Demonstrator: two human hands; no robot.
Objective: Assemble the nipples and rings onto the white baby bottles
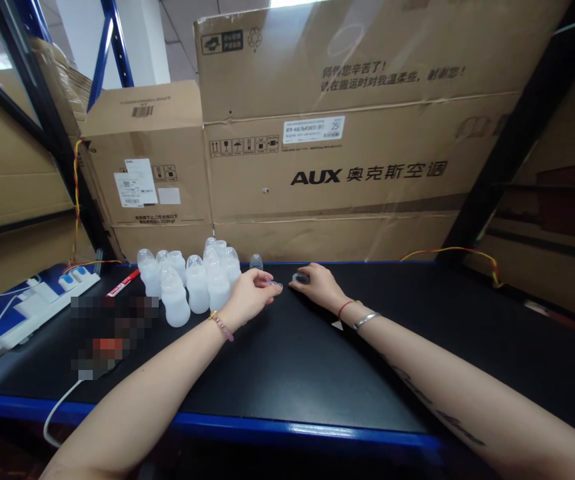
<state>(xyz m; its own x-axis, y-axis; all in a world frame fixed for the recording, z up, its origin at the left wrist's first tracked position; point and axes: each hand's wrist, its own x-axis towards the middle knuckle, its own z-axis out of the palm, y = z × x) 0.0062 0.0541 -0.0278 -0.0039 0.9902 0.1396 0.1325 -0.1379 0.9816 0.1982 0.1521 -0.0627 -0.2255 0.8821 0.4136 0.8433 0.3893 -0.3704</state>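
My left hand [253, 293] pinches a small clear piece [276, 285] between thumb and fingers; its exact kind is too small to make out. Just to its right, my right hand [320, 285] is closed on a clear domed cap [299, 277], tipped on its side close to the black tabletop. The two hands are a short way apart. Behind my left hand stands another clear cap [256, 261]. Left of that hand, several frosted white baby bottles [175, 307] stand upright in a cluster, most topped with clear domed caps.
A large cardboard sheet [367, 233] and a carton [162, 147] back the black tabletop [307, 373]. On the left lie a red marker [123, 283], a white power strip [52, 307] and a blurred-out object [112, 333] with a white cable. Yellow-red wire [467, 252] runs along the back right.
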